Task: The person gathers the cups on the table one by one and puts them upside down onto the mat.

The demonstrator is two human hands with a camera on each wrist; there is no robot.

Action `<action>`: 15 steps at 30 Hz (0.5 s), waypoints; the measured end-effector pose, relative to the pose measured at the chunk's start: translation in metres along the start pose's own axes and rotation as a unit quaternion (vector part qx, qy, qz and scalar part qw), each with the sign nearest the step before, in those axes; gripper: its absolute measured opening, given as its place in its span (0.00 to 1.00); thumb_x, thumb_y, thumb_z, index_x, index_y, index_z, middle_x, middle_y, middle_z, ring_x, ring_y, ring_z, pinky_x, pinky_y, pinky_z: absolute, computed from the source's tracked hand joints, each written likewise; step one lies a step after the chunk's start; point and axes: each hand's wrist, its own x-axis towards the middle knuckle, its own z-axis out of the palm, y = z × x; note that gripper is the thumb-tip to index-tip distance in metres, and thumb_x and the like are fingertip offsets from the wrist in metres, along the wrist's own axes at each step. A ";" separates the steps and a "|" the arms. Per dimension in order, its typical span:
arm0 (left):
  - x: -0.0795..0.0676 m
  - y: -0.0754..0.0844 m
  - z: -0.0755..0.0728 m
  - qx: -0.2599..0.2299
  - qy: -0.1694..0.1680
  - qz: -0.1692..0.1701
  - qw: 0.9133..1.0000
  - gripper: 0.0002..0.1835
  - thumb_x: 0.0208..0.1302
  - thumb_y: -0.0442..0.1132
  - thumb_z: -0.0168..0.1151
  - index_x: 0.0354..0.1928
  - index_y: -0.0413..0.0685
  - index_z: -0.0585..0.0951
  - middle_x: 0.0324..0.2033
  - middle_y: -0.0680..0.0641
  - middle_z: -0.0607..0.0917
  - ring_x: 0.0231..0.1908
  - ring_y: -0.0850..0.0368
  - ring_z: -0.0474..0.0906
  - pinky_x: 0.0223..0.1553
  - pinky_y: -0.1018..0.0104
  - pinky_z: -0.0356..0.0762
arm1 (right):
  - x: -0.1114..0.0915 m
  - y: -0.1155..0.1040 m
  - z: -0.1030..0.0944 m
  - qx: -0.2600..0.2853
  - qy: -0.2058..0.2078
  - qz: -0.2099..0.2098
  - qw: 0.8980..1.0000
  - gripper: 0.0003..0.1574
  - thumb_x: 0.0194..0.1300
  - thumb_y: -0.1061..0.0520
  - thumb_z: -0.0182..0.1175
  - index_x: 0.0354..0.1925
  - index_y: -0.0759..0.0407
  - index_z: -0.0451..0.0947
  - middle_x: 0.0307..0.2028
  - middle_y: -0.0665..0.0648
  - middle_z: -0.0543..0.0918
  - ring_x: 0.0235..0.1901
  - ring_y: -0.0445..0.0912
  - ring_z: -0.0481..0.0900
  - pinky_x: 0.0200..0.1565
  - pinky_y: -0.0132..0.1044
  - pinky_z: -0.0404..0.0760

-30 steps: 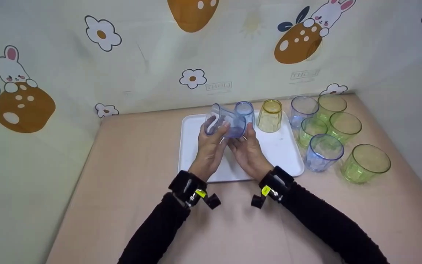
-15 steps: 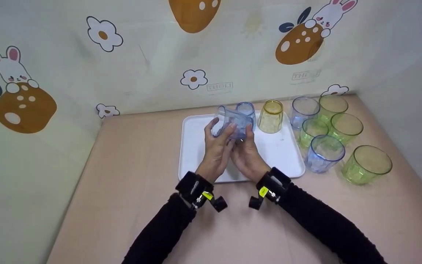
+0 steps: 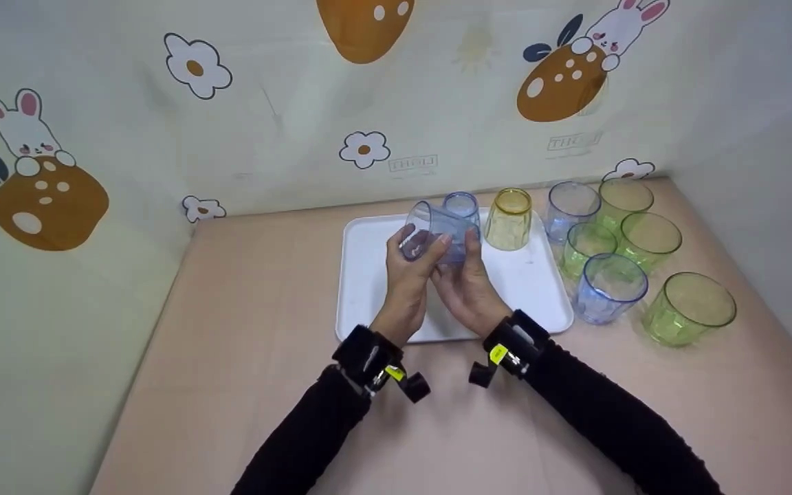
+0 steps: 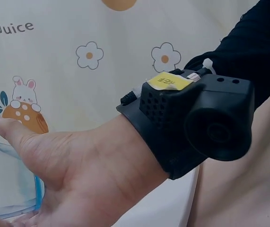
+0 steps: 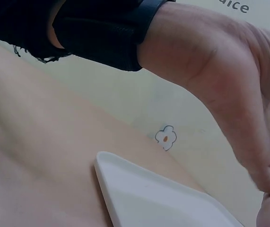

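Note:
In the head view my left hand (image 3: 410, 275) grips a clear blue glass tumbler (image 3: 443, 230) above the tray. The tumbler lies tilted on its side, mouth to the left, with the left thumb across its near side. My right hand (image 3: 468, 285) holds the tumbler's right end, thumb up and the other fingers partly hidden below. Behind it, partly covered, a blue glass (image 3: 461, 201) stands upside down on the white tray (image 3: 368, 302). To its right is an upturned yellow glass (image 3: 509, 220). The left wrist view shows the blue tumbler (image 4: 7, 184) at its left edge.
Right of the tray stand several upright glasses, including a blue glass (image 3: 609, 289) near the tray's corner and a green glass (image 3: 688, 309) farthest right. A printed cloth wall (image 3: 286, 165) rises behind the table (image 3: 245, 309).
Both hands have shifted slightly right with the tumbler, mostly in the first half second. The tumbler has turned a little in the hands. The other glasses stay put.

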 end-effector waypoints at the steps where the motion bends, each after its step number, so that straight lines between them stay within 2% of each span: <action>1: 0.000 0.000 0.000 0.018 0.004 0.004 1.000 0.44 0.58 0.37 0.74 0.72 0.39 0.60 0.65 0.37 0.69 0.65 0.45 0.68 0.65 0.62 0.67 | 0.000 0.000 0.000 0.006 0.002 0.001 1.000 0.84 0.34 0.26 0.79 0.78 0.53 0.48 0.72 0.60 0.59 0.72 0.52 0.59 0.67 0.35 0.65; 5: 0.001 0.000 -0.002 0.055 0.013 0.000 0.998 0.45 0.57 0.41 0.75 0.72 0.39 0.61 0.67 0.38 0.68 0.68 0.46 0.64 0.68 0.61 0.62 | 0.001 -0.002 0.001 0.023 0.010 -0.001 1.000 0.83 0.34 0.29 0.81 0.78 0.53 0.49 0.71 0.61 0.60 0.72 0.53 0.61 0.67 0.37 0.67; 10: 0.001 -0.002 -0.004 0.044 0.011 -0.013 0.999 0.47 0.59 0.43 0.73 0.74 0.39 0.58 0.72 0.37 0.62 0.72 0.45 0.58 0.71 0.59 0.56 | 0.002 -0.003 0.002 0.027 0.023 -0.003 0.999 0.83 0.31 0.31 0.83 0.77 0.55 0.52 0.71 0.61 0.62 0.68 0.51 0.67 0.66 0.37 0.68; 15: 0.000 -0.004 -0.004 0.041 0.013 -0.030 0.999 0.47 0.62 0.46 0.71 0.76 0.40 0.56 0.72 0.37 0.60 0.72 0.44 0.57 0.72 0.55 0.55 | 0.003 -0.005 0.005 0.019 0.041 -0.003 0.999 0.82 0.29 0.32 0.85 0.76 0.57 0.55 0.67 0.60 0.67 0.63 0.49 0.70 0.65 0.37 0.69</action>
